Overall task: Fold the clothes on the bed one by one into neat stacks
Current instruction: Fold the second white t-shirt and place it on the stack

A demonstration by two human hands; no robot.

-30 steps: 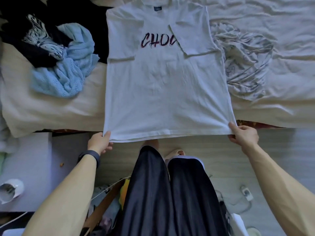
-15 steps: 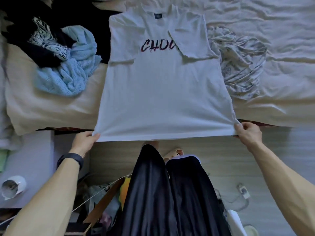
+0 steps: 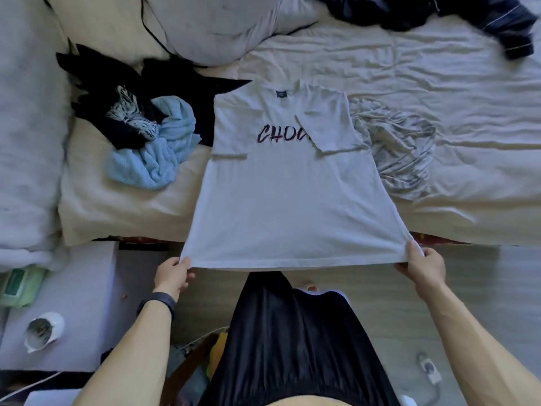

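Folded sleeve (image 3: 328, 124) covers the end of the T-shirt (image 3: 287, 206) lettering (image 3: 278, 135).

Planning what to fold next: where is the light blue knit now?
In the head view the light blue knit lies crumpled on the bed, left of the white T-shirt, touching the black garment.

"CHOO" in dark brush lettering (image 3: 281, 133) with red edging, across the chest of the white T-shirt (image 3: 287, 206), the word's end hidden under the sleeve (image 3: 329, 124) folded in from the right, small dark neck label (image 3: 281, 94) at the far collar, too small for me to read
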